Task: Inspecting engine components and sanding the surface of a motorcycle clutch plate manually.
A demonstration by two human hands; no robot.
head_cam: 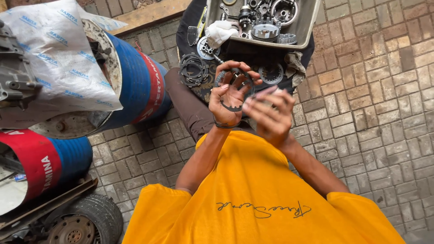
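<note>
Left hand (228, 101) has its fingers curled around a dark toothed clutch ring (233, 86), held up at chest height so the teeth face the person. Right hand (269, 113) hovers beside it, fingers loosely bent; can't tell if it's gripping anything. More rings (193, 70) lie stacked near the parts tray (307, 22).

Even, soft daylight – no hard shadows on the paving around your hands. Your right hand (270, 115) shows motion blur at the fingertips; your left hand (229, 97) stays sharp. Wide-angle distortion bends the frame edges – bricks curve outward.
</note>
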